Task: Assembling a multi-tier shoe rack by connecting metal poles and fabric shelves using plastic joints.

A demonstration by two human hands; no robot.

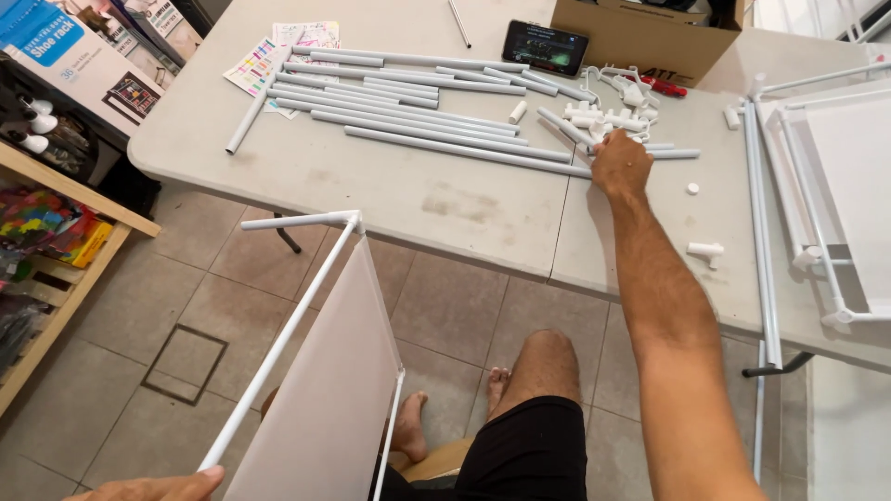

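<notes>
While his right hand (620, 162) closed its fingers on a grey tube (464, 148), his left hand (158, 486) gripped the fabric frame (306, 371); its raised end risked sweeping tubes off the table (445, 204).

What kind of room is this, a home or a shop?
Probably a home or small storeroom used as a workspace. A folding table on a tiled floor is covered with grey tubes, a cardboard box stands open on it, and a wooden shelf holds colourful packages.
</notes>
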